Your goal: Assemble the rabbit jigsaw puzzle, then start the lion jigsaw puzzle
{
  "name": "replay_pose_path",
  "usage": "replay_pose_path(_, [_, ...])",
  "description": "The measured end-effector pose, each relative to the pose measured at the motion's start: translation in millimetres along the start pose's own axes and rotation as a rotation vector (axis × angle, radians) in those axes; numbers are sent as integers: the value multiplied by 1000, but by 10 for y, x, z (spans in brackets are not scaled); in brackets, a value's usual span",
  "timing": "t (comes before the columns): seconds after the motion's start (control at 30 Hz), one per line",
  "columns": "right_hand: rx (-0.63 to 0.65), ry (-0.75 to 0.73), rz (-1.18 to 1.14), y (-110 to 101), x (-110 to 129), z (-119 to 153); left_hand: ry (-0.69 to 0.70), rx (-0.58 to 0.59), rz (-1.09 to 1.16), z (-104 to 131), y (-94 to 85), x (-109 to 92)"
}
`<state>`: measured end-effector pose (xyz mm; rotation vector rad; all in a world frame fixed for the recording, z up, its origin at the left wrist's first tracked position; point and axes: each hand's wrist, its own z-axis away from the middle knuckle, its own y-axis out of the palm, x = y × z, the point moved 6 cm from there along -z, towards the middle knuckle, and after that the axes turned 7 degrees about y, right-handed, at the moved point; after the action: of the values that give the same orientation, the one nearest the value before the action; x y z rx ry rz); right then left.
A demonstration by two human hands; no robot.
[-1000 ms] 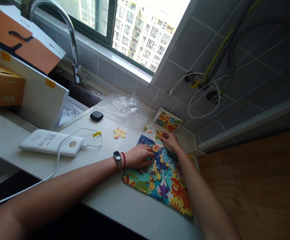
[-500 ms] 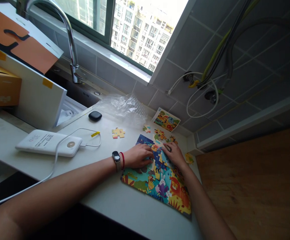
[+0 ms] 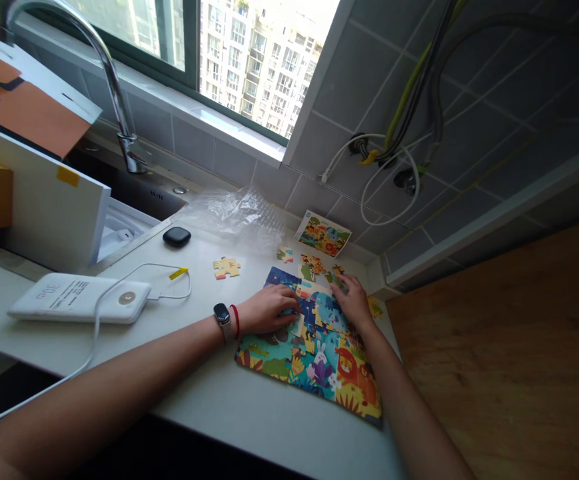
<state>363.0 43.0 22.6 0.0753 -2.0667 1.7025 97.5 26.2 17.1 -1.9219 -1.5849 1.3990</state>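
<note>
A colourful animal jigsaw puzzle [image 3: 319,363] lies on the white counter, partly filled with joined pieces. My left hand [image 3: 274,308] rests over its upper left part, fingers bent and close together; whether a piece is under them is hidden. My right hand [image 3: 352,298] is at the puzzle's upper right edge with its fingers apart, near loose pieces [image 3: 313,265]. Another loose piece [image 3: 226,267] lies to the left, and a small one [image 3: 284,254] sits above the puzzle. A picture card [image 3: 323,233] leans at the wall behind.
Crumpled clear plastic [image 3: 242,217] and a black case [image 3: 176,236] lie behind the puzzle. A white power bank [image 3: 82,298] with a cable is at the left, beside the sink, faucet [image 3: 126,143] and boxes. The counter's front edge runs below my left forearm.
My right hand has moved off the blue elephant area towards the upper right edge, and its fingers have spread. My left hand stays on the puzzle. The camera view has shifted slightly.
</note>
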Motion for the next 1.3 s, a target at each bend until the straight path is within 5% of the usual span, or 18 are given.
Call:
replay_pose_path(0.3, [131,325,177,33,-244,-507,10,4,-2,-4,-12,-30])
replay_pose_path(0.53, [139,320,175,61,-110,-550,2,9,8,2,3,-12])
replay_pose_path(0.8, [111,242,113,-151,-179,-376,2,28,1,-3,12,1])
replay_pose_path(1.0, [174,155,-59,-451,-285,196,39,85,1,-3,1,-23])
replay_pose_path(1.13, [287,-169,-247,-528,209,958,33,85,-3,-5,-16,-25])
replay_pose_path(1.3, [387,-565,-182,-368,790,1728,25,78,6,-1,-20,-24])
